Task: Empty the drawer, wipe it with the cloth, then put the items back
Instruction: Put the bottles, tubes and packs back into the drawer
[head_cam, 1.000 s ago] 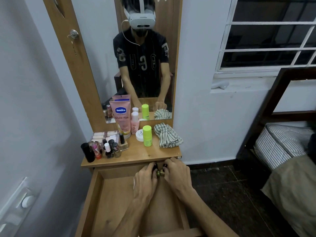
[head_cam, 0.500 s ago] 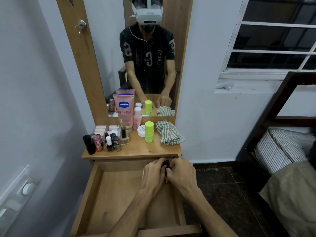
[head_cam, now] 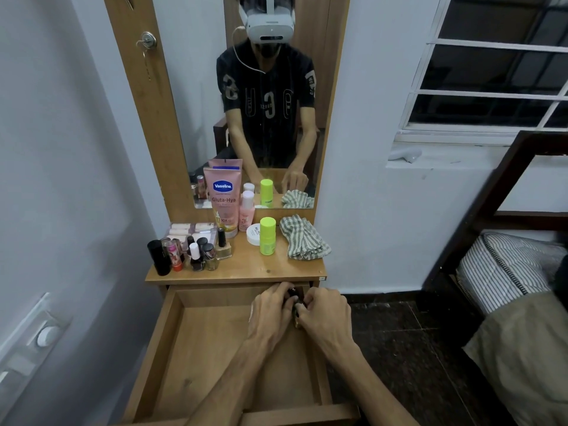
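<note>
both hands meet at the back right corner of the open drawer (head_cam: pixel 172 358): left hand (head_cam: pixel 270 315) and right hand (head_cam: pixel 327 318) have their grip curled around small dark bottles (head_cam: pixel 292 293). the striped cloth (head_cam: pixel 302 238) lies crumpled on the bench (head_cam: pixel 246 269).
</note>
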{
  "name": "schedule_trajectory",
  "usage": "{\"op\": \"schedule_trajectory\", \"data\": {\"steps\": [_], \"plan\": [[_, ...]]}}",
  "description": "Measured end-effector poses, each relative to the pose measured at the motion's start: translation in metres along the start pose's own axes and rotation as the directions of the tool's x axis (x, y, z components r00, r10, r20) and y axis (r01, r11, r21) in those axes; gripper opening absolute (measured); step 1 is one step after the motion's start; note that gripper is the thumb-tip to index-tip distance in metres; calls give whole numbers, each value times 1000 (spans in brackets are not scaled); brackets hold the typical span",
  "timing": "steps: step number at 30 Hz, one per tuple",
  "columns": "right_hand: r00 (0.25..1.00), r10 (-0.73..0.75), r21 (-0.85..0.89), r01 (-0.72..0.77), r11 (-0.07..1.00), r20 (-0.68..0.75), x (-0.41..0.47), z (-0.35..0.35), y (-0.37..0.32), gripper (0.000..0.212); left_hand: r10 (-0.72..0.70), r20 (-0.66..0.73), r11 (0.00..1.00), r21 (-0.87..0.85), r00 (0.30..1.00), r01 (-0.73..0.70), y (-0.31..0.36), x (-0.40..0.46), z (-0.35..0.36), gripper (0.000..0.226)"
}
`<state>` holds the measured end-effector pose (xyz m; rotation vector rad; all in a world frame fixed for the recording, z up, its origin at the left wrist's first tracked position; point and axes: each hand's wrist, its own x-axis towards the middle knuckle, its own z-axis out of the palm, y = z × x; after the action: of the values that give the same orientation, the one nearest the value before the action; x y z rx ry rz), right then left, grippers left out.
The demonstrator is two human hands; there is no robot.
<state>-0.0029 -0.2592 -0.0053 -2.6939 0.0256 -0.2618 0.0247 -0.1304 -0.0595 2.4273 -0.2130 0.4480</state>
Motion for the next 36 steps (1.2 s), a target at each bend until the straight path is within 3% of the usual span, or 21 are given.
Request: {"op": "schedule_trajectory", "data": {"steps": [17,26,36], "plan": [[1000,28,58,-29,998,14,-6,-7,6,21,-17,12,999,-51,1000,18,1,-2,7,19],[1000,10,81,-12,997,23,-10,-7,6,20,73,61,995,-77,995,-68,-12,-5,3,38],[1000,-9,62,8,998,5,-10,-5,6,18,78,70,977,-204,994,-63,-9,0,3,22]]}}
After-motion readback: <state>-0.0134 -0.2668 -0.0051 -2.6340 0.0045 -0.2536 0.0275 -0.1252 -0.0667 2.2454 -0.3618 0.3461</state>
